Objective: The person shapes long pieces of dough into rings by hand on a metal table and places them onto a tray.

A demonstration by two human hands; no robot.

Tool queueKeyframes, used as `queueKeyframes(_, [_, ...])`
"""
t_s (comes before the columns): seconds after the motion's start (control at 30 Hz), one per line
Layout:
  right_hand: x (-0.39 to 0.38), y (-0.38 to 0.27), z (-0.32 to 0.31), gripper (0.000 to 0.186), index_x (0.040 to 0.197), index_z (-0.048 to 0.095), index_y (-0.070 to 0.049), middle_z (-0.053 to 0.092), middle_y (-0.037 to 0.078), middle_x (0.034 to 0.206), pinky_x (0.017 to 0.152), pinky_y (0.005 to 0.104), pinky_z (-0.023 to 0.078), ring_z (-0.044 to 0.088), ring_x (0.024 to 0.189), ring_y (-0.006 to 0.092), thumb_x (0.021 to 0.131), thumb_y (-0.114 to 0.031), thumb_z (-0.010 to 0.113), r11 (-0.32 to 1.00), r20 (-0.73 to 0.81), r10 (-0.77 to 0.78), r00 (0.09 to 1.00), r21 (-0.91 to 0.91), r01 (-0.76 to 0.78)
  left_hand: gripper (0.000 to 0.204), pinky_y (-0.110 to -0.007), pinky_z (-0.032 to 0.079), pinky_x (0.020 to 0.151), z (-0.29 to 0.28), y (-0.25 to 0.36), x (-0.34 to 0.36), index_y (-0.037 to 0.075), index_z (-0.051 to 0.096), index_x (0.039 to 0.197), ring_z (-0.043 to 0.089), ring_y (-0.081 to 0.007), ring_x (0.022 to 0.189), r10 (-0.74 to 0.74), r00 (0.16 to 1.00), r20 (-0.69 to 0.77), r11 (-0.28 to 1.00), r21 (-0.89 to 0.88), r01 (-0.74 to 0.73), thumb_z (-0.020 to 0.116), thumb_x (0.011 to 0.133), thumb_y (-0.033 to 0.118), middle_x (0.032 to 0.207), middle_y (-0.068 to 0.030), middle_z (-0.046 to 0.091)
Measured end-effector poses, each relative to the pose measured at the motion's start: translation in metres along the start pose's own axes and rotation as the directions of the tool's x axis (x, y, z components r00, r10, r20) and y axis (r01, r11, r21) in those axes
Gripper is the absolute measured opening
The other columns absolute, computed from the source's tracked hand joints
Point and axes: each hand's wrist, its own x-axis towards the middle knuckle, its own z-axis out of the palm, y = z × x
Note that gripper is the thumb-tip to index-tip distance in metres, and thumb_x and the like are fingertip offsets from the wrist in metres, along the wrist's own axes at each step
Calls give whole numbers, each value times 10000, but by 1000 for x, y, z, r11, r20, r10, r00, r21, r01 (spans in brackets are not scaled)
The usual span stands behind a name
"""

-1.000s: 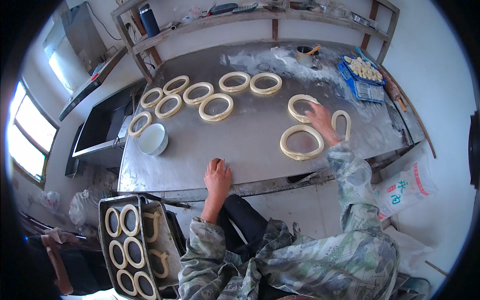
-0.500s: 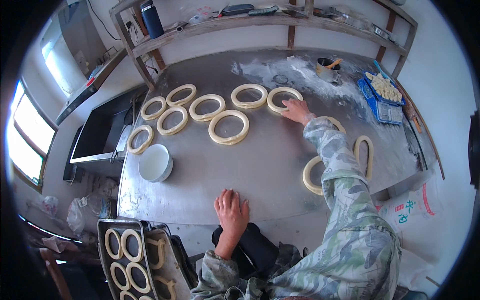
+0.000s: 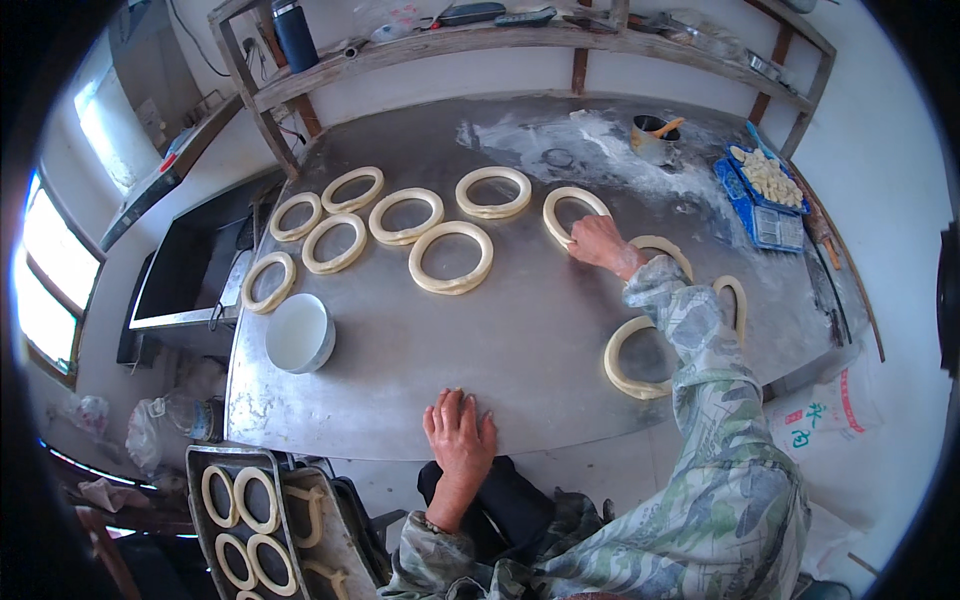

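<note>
Pale dough rings lie on the metal table. My right hand point(image 3: 606, 245) reaches across to one dough ring point(image 3: 553, 219), its fingers bent over the ring's near right side and closed on it; the fingertips are partly hidden. Close to my right forearm lie another dough ring point(image 3: 622, 376), a partly covered ring point(image 3: 668, 246) and a long dough loop point(image 3: 738, 300). My left hand point(image 3: 462, 436) rests at the table's near edge, fingers stretched out, holding nothing. Several more dough rings point(image 3: 452, 285) are spread over the left and middle of the table.
A white bowl point(image 3: 300, 334) stands on the left of the table point(image 3: 400, 400). Trays point(image 3: 283, 462) with shaped dough sit at the lower left. At the far right are a dark pot point(image 3: 655, 148) and a blue package point(image 3: 770, 225) topped with dough pieces. A wooden shelf point(image 3: 440, 46) runs behind.
My right hand has moved slightly right and nearer, and the dough ring under it has shifted right and become more elongated. The view has shifted a little; my left hand stays at the edge.
</note>
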Motion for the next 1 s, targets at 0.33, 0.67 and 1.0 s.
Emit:
queueKeyframes(0.33, [21, -25, 51, 125, 757, 732, -49, 722, 177, 837, 714, 502, 556, 712, 783, 377, 728, -167, 701, 986, -322, 161, 933, 97, -136, 355, -553, 371, 1074, 4, 2, -1, 23, 684, 1128, 527, -352, 1291, 33, 999, 9, 999, 2, -33, 707, 820, 197, 1271, -156, 601])
queueKeyframes(0.67, [-1, 56, 34, 325, 832, 743, -79, 731, 165, 907, 780, 523, 557, 705, 870, 383, 909, -342, 570, 961, -183, 265, 947, 135, -243, 340, -553, 367, 1076, 3, 4, -1, 22, 689, 1120, 532, -350, 1284, 31, 999, -8, 999, 6, -31, 702, 826, 192, 1269, -154, 604])
queueKeyframes(1.0, [13, 16, 34, 319, 924, 679, -58, 694, 192, 919, 792, 528, 522, 670, 909, 407, 932, -361, 582, 966, -233, 122, 965, 250, -62, 329, -551, 374, 1072, 0, 7, -2, 16, 693, 1104, 548, -344, 1266, 26, 999, -25, 1000, -2, -26, 700, 817, 176, 1252, -151, 618])
